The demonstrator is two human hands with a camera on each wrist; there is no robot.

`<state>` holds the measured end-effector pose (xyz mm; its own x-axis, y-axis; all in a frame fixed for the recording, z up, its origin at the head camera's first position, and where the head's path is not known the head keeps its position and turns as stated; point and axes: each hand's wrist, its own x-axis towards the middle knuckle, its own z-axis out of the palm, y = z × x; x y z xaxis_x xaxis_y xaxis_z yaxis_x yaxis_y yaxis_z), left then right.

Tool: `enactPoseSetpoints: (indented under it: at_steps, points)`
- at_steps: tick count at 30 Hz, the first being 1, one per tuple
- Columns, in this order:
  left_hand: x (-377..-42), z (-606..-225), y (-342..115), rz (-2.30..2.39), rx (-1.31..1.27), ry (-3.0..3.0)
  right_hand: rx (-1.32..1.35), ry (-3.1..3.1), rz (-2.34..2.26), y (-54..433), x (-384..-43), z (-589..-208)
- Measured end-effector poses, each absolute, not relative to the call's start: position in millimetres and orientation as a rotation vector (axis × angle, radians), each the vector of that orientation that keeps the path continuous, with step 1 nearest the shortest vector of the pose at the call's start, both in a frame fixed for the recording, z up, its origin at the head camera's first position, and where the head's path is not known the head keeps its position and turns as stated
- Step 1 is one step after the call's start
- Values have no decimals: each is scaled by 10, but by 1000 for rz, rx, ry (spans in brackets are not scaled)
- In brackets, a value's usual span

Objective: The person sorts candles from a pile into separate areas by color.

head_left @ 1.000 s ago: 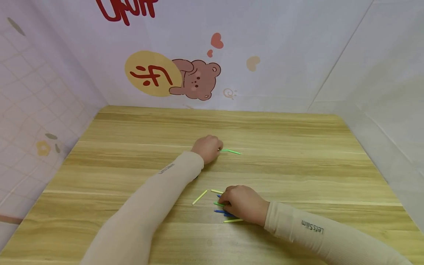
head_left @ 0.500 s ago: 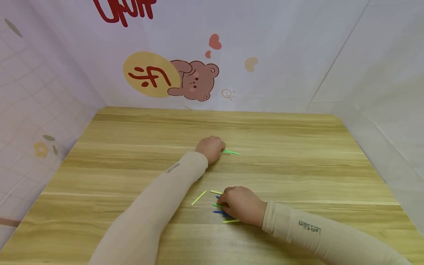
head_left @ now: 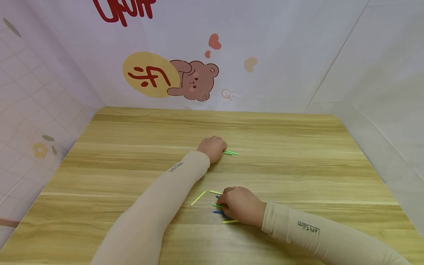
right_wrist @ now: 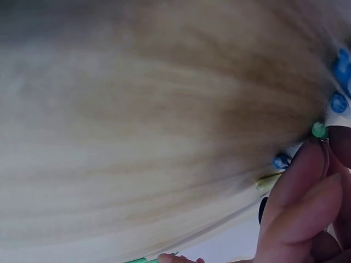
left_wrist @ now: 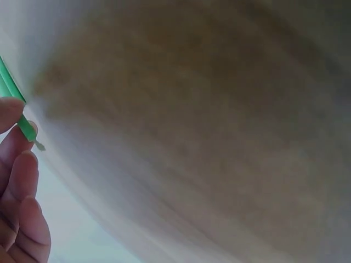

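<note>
My left hand [head_left: 212, 148] is at the middle of the table, farther back than the right. Its thumb and finger pinch a thin green candle [left_wrist: 25, 129] with a short wick at its end. Another green candle [left_wrist: 6, 82] lies close along it. Nearer to me, my right hand [head_left: 243, 206] pinches a green candle [right_wrist: 319, 130] by thumb and fingertip, with its end sticking out to the left. Around those fingers lie blue candles [head_left: 218, 212] and two yellow ones, one behind [head_left: 216, 192] and one in front [head_left: 229, 221]; the hand covers their right ends.
A single yellow candle [head_left: 198, 198] lies slanted between the left forearm and the right hand. The wooden table [head_left: 291, 147] meets a white printed cloth backdrop [head_left: 281, 84] behind, with cloth walls at both sides.
My left hand has shifted slightly right, and two green candle ends now show apart beyond its fingers. The right hand stays almost where it was among the candles.
</note>
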<state>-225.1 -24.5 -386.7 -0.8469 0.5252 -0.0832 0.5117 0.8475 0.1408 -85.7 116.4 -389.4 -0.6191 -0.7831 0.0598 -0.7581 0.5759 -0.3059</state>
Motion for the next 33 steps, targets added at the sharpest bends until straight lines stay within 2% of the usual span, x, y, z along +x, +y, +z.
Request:
enactPoseSetpoints:
  at_steps: [18, 33]
  points:
    - [-2310, -3905, -260, 238, 782, 2897, -1336, 2695, -485, 1162, -856, -3875]
    - [-2373, -3879, -334, 506, 631, 2746, -1315, 2645, -545, 1184, -865, -3859]
